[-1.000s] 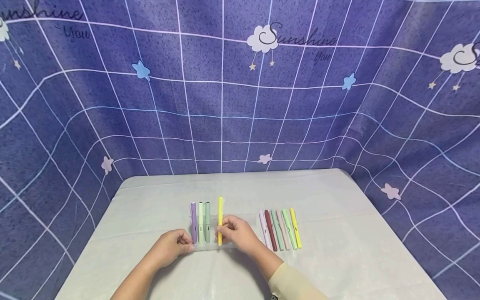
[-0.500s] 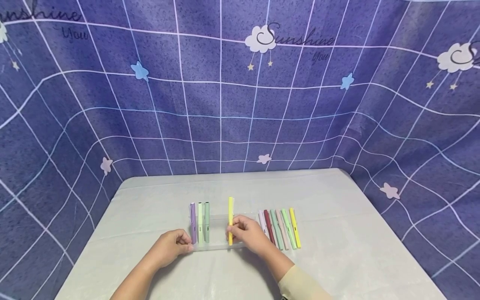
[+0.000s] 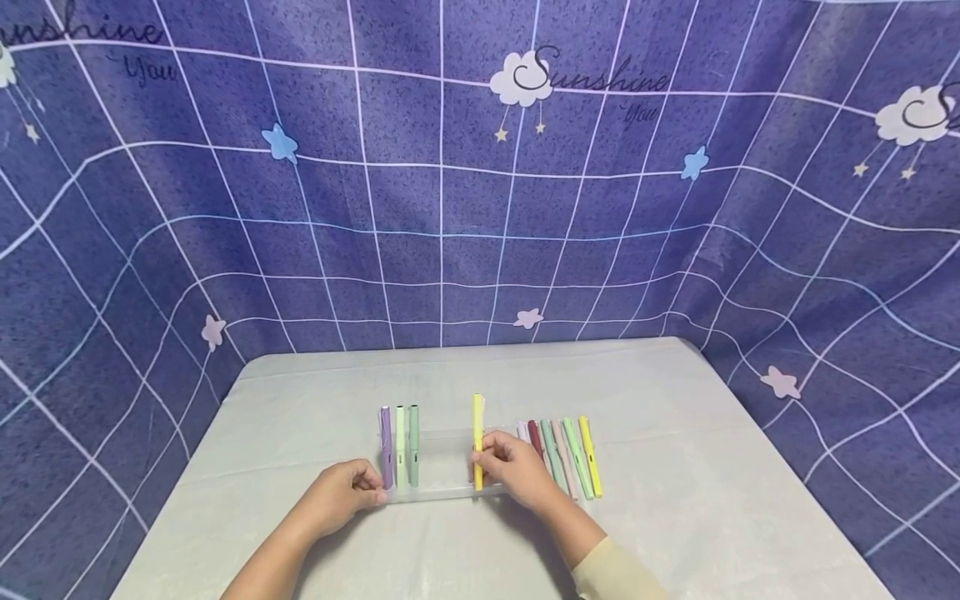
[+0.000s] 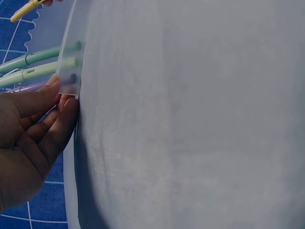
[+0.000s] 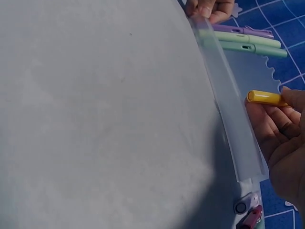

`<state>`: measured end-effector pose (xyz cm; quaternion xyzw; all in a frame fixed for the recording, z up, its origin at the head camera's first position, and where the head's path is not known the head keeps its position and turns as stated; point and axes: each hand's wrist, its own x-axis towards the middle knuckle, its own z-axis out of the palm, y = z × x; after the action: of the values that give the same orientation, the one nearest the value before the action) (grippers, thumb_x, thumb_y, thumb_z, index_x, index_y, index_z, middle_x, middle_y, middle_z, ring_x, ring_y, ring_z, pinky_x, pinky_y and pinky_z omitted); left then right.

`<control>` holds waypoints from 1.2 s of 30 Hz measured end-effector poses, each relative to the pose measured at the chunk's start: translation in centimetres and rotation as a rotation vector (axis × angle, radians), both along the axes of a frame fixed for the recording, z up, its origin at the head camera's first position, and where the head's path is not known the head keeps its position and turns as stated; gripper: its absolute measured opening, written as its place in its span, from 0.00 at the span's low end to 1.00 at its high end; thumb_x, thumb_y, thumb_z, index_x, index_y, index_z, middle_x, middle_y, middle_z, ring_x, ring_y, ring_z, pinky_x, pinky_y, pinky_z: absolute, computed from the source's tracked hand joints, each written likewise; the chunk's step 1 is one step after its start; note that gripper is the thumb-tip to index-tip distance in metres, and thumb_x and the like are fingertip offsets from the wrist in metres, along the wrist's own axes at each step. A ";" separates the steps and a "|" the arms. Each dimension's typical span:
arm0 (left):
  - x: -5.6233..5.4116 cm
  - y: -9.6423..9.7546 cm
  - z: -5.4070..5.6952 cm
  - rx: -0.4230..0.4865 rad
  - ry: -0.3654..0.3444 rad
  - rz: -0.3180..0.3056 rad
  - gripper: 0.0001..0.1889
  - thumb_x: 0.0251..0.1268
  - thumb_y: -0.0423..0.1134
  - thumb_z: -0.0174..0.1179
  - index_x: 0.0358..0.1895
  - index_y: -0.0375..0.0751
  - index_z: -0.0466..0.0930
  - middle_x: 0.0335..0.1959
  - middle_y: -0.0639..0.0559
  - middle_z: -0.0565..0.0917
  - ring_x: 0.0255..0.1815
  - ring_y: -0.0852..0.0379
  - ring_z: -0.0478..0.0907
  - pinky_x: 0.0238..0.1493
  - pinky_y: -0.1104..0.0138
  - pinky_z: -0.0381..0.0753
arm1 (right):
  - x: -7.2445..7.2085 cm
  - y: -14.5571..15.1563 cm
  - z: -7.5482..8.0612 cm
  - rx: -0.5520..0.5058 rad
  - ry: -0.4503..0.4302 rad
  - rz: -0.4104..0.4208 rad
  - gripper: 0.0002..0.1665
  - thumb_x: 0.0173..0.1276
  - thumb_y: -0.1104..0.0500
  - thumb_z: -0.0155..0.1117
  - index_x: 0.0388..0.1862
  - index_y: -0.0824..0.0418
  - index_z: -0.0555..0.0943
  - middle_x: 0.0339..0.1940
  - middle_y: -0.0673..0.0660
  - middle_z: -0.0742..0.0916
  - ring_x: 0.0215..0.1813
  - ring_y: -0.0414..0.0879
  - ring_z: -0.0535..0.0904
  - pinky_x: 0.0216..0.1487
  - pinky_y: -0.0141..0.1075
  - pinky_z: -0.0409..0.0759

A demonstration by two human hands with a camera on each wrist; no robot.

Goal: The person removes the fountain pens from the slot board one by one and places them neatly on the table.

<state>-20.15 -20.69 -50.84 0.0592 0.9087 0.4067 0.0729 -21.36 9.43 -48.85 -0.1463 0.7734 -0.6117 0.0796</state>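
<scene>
My left hand [image 3: 345,496] pinches the front left corner of a clear plastic pen rack [image 3: 442,493], whose wavy notched back edge shows in the wrist views. Between the thumb and fingers of my right hand [image 3: 521,468] is a yellow pen [image 3: 477,421], cap end pointing away, over the rack's right part. Its rounded yellow end [image 5: 259,97] faces the right wrist camera. At the rack's left end rest a purple pen [image 3: 386,450], a pale green pen [image 3: 401,442] and a sage green pen [image 3: 414,437], side by side.
Right of the rack lies a slanted row of pens: lilac [image 3: 522,430], dark red [image 3: 535,433], sage green [image 3: 553,457], pinkish [image 3: 566,458], light green [image 3: 577,458] and yellow [image 3: 590,458]. My right hand partly covers the row. A grid-patterned blue curtain [image 3: 480,200] surrounds the pale table [image 3: 622,383].
My right hand has moved right along the rack with the yellow pen, away from the three racked pens. It now covers more of the loose row. My left hand stays at the corner.
</scene>
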 end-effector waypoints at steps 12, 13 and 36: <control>0.0 0.2 0.2 0.000 0.001 0.003 0.08 0.54 0.38 0.71 0.32 0.45 0.79 0.27 0.56 0.80 0.31 0.58 0.74 0.35 0.68 0.72 | -1.5 2.4 -2.4 0.021 -0.009 -0.006 0.09 0.72 0.58 0.60 0.43 0.65 0.79 0.38 0.66 0.86 0.39 0.50 0.84 0.41 0.43 0.84; 0.0 0.2 0.2 -0.001 0.001 0.002 0.08 0.54 0.38 0.71 0.32 0.45 0.79 0.27 0.56 0.80 0.31 0.58 0.74 0.35 0.68 0.72 | -1.5 2.6 -2.5 0.030 -0.005 -0.008 0.09 0.72 0.57 0.61 0.43 0.63 0.79 0.37 0.64 0.86 0.39 0.49 0.84 0.41 0.41 0.84; 0.0 0.1 -0.2 -0.003 0.004 0.016 0.08 0.53 0.38 0.72 0.31 0.45 0.79 0.26 0.56 0.79 0.31 0.58 0.74 0.35 0.69 0.73 | -1.1 7.6 -2.0 0.001 -0.040 -0.122 0.17 0.71 0.57 0.62 0.50 0.71 0.78 0.42 0.69 0.86 0.39 0.52 0.85 0.40 0.43 0.85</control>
<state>-20.15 -20.54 -51.01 0.0526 0.9098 0.4059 0.0680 -22.47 17.06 -50.87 -0.0866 0.7794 -0.6179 0.0574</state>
